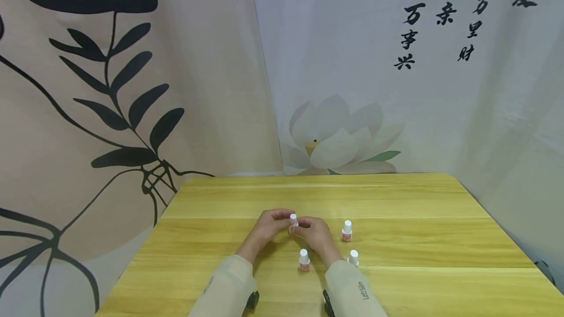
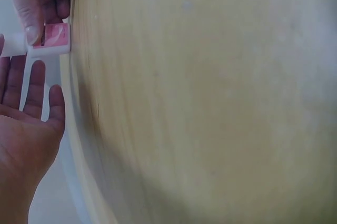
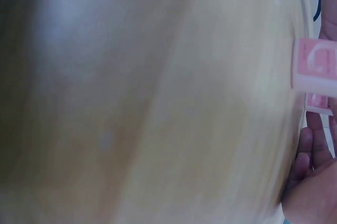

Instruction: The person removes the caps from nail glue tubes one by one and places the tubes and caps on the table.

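Leafy printed backdrop (image 1: pixel 211 87) behind a wood-grain surface (image 1: pixel 423 238), and the hands are close together, left hand (image 1: pixel 266 226) and right hand (image 1: pixel 315 234) both gripping one small bottle (image 1: pixel 293 225) mid-surface. Left fingers look to be up at the white cap (image 1: pixel 293 216), right thumb's on the label side. It's upright; can't tell if the base touches down. I'd steady the body with the right, squeeze gently, and watch those sleeves: one spare bottle (image 1: pixel 304 261) stands between the forearms, another bottle (image 1: pixel 353 258) right by the right cuff (image 1: pixel 345 278).
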`<state>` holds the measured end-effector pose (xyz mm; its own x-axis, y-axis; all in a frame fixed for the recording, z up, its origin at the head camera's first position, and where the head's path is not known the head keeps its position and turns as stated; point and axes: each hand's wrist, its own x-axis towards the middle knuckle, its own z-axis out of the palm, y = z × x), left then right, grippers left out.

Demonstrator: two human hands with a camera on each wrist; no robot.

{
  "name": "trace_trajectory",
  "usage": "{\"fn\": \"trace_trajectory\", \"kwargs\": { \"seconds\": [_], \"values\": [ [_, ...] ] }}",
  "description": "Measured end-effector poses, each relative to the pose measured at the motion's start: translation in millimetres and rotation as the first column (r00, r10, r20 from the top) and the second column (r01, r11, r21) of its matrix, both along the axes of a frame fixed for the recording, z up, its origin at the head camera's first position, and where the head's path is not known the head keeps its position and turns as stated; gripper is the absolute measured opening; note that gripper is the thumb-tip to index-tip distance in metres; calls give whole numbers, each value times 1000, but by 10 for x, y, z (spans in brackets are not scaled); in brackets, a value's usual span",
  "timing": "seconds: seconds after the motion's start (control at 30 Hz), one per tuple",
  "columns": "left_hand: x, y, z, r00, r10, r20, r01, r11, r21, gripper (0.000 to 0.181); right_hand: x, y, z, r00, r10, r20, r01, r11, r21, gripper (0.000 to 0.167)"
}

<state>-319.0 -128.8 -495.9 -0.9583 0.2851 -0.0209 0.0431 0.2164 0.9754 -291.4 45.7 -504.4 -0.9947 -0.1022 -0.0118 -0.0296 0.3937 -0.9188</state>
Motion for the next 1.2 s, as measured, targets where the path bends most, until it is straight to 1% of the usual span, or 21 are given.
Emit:
{"fn": "trace_trajectory", "kwargs": {
  "seconds": [0.1, 0.27, 0.43, 0.57, 0.97, 1.2],
  "values": [
    [-4, 4, -6, 1000, 3, 1, -3, 1000, 6, 37, 3, 3, -3, 1000, 6, -12, -6, 1000, 6, 24],
    [-6, 7, -8, 1000, 11, -8, -11, 1000, -13, 33, 10, 7, 2, 1000, 10, -21, -10, 1000, 6, 25],
    [-12, 13, -8, 1000, 21, -3, -21, 999, -25, 32, 21, 8, 12, 1000, 4, -11, -4, 1000, -1, 23],
    [-3, 17, 2, 1000, 22, -18, -22, 999, -29, 30, 16, 6, 2, 1000, 2, -13, -2, 1000, -2, 22],
    [-11, 24, -8, 999, 38, -17, -38, 999, -19, 28, -12, 0, -15, 1000, -4, -4, 4, 1000, 1, 21],
    [-14, 39, -25, 998, 57, -35, -58, 998, -24, 25, 9, 1, -4, 1000, -3, -20, 3, 1000, 13, 22]
  ]
}}
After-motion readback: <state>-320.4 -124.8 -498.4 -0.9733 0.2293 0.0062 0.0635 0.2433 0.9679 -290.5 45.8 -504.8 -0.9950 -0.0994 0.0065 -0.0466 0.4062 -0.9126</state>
